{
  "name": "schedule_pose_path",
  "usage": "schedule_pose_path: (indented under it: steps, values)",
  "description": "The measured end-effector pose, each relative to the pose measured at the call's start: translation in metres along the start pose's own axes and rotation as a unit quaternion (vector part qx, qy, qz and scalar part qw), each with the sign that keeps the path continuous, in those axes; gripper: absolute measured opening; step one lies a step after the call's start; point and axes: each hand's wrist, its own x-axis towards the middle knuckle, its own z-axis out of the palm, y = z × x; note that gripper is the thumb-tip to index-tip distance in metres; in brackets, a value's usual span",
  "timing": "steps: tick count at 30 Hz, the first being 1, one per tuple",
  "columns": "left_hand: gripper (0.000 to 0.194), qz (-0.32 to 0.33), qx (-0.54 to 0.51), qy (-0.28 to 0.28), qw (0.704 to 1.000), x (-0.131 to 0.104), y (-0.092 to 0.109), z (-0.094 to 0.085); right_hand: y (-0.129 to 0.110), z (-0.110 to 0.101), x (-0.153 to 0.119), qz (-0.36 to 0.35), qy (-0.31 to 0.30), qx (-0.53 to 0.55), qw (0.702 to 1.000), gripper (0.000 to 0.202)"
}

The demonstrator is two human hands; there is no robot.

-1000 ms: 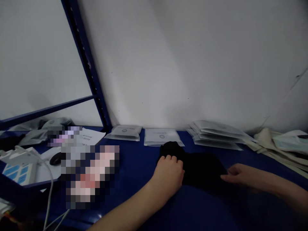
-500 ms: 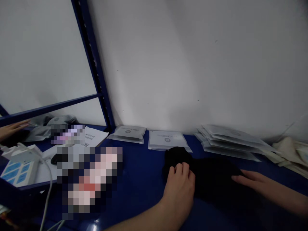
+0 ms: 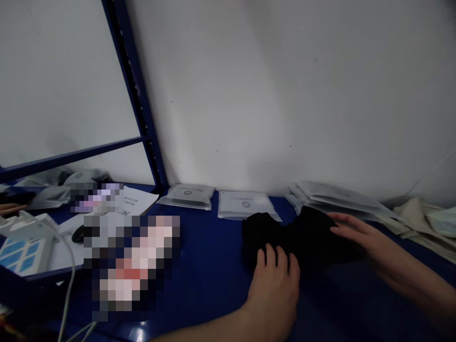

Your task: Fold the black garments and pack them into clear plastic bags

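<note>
A piece of black cloth (image 3: 309, 237) lies bunched on the blue table; its exact kind is too dark to make out. My left hand (image 3: 274, 285) rests on the cloth's near left side, palm down, with the fingers slightly spread. At the right end, my right hand (image 3: 352, 231) has its thumb and fingers closed on the cloth's far edge, which stands up a little. Just behind the cloth lies a flat frosted zip bag (image 3: 245, 205) with a printed round logo.
Another filled zip bag (image 3: 187, 195) and a stack of them (image 3: 342, 197) line the wall. Beige cloth (image 3: 416, 221) lies far right. On the left are a blurred item (image 3: 142, 261), a white cable (image 3: 73, 266), papers (image 3: 140, 199) and another person's hand (image 3: 10, 208).
My right hand has moved up and left, bringing the cloth's right end toward the back. My left hand has slid slightly nearer to me. The other person's hand has moved down.
</note>
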Motion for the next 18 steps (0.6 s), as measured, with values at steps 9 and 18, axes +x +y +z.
schedule_pose_path:
  steps: [9, 18]
  values:
    - [0.037, -0.027, -0.099, -0.023, 0.995, -0.002, 0.002, -0.008, -0.034, 0.042, -0.003, -0.107, -0.097, 0.112, 0.983, 0.035]
    - [0.037, 0.021, -0.019, 0.064, 0.998, -0.001, 0.003, 0.002, -0.027, 0.094, -0.011, -0.171, -0.211, 0.166, 0.948, 0.027]
